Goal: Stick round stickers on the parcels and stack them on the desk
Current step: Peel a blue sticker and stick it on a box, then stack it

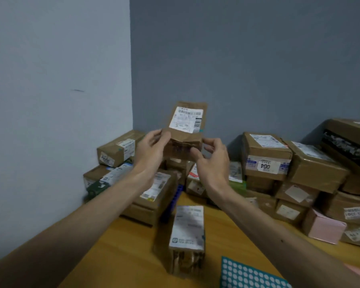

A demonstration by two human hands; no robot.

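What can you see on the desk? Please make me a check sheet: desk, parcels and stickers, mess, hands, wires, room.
Surface: wooden desk, orange-brown.
Job's things: held parcel raised above the desk; front parcel on the desk nearer the camera; sticker sheet front right; stacked parcels along the wall.
Clutter: pink box at the right.
Hands: left hand and right hand both grip the held parcel's lower part.
Cables: nothing seen.
Surroundings: grey walls meeting in a corner.

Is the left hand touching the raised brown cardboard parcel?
Touching. Head view shows the left hand gripping the left edge of the brown cardboard parcel.
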